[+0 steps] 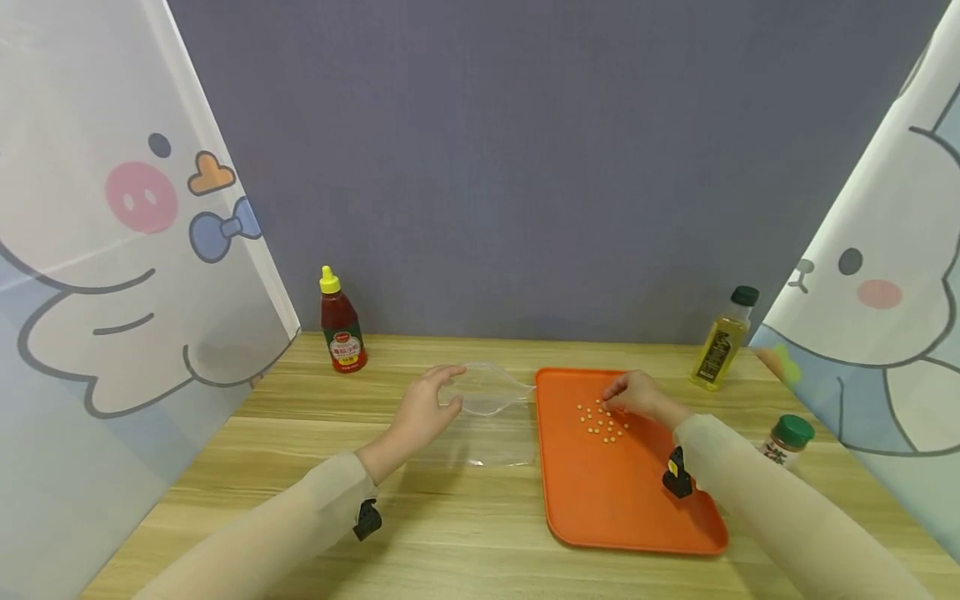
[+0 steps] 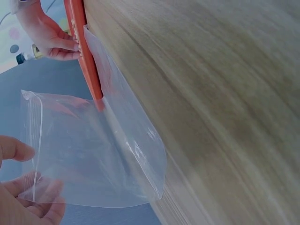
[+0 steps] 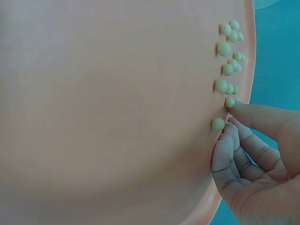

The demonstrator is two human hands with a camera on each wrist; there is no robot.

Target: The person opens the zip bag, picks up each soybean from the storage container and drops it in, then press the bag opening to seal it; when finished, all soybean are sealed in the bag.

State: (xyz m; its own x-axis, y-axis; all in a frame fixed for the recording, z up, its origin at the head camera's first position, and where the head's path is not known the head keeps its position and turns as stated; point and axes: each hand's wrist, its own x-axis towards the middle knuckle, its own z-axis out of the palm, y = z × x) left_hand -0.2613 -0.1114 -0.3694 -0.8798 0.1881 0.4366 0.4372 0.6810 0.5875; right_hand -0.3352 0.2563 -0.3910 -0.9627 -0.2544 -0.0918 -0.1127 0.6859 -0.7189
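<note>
A clear zip-lock bag (image 1: 487, 425) stands beside the tray with its mouth spread. My left hand (image 1: 427, 408) holds it at the left of the mouth; in the left wrist view the thumb (image 2: 16, 149) is at the zip strip and the other fingers show through the plastic. On the orange tray (image 1: 592, 500) lie several yellow soybeans (image 1: 591, 430). My right hand (image 1: 637, 396) is low over the tray's far part. In the right wrist view, one fingertip (image 3: 236, 108) meets a soybean (image 3: 229, 102), the other fingers are bent beside another, and a gap shows between them.
A red sauce bottle (image 1: 343, 329) with a yellow cap stands at the back left. An oil bottle (image 1: 722, 346) is at the back right, and a green-capped jar (image 1: 787, 439) stands right of the tray, partly behind the right sleeve. A grey panel (image 1: 480, 167) closes off the back.
</note>
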